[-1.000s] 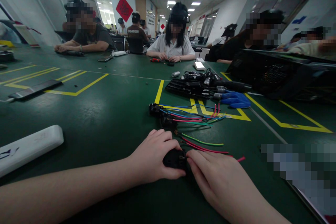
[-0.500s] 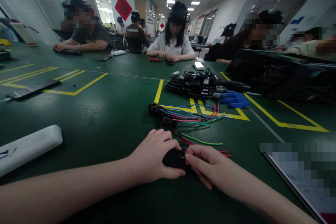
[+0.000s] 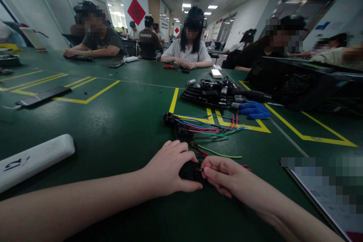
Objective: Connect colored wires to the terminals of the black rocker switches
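My left hand (image 3: 170, 166) is closed around a small black plastic block (image 3: 189, 172), pressing it on the green tabletop with the thumb in front and fingers behind. At the block's right end my right hand (image 3: 225, 174) pinches a thin metal piece (image 3: 200, 169) between thumb and forefinger. The metal piece is too small to make out fully. Just beyond my hands lie dark blocks (image 3: 183, 132) with coloured wires (image 3: 211, 131) trailing right. A green-yellow wire (image 3: 219, 152) and red wires run behind my right hand, partly hidden.
A white power bank (image 3: 39, 162) lies left and a phone (image 3: 44, 96) beyond it. Farther out are a black tray (image 3: 202, 98) heaped with parts and a blue glove (image 3: 253, 110). A tablet-like panel (image 3: 317, 193) sits right. A co-worker (image 3: 187, 47) works opposite.
The view has shifted slightly, so everything sits a little lower and to the right. My right fingertips have drawn slightly away from the block, showing more of the metal piece.
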Demonstrator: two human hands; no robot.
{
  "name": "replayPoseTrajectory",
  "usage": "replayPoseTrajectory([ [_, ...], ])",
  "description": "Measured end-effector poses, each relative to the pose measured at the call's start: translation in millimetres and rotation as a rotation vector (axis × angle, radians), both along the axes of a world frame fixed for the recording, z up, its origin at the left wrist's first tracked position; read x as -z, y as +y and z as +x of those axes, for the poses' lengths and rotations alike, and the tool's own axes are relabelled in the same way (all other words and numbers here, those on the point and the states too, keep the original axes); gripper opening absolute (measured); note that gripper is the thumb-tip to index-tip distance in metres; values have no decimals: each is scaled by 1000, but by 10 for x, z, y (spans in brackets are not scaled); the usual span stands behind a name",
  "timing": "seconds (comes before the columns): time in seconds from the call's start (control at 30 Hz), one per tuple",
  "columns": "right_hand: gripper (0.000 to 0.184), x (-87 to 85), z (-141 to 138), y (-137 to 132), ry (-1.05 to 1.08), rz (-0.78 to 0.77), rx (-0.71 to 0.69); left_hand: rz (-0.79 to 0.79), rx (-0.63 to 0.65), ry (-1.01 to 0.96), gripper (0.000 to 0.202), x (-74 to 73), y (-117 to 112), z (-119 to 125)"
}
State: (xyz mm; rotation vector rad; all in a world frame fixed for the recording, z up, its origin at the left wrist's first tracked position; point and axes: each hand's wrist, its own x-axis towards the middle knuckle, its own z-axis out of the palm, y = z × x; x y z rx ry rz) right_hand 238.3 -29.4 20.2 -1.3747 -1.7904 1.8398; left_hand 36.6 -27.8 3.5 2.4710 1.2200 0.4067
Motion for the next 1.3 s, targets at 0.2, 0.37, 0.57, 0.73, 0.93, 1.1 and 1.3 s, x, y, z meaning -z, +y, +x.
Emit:
replayPoseTrajectory([
  [0.2,47,-49,13,24,-13,-36,-17,10,1,-7,43,12,2,9],
  [0.37,46,-66,48,61,-1,-115,13,0,-1,-8,44,8,4,8],
  [0.57,46,-95,45,26,38,-189,52,-10,-4,-13,42,15,2,7],
  [0.73,47,-65,46,-12,109,-263,121,7,-5,-21,44,32,0,9],
  [0.93,51,-2,18,-28,182,-269,183,12,-1,-19,44,41,1,7],
  [1.1,40,-16,-11,7,-12,-112,100,2,-1,-8,44,28,-1,5],
  [1.3,36,61,-5,-4,-107,-1,21,2,-4,1,42,-2,-3,13],
])
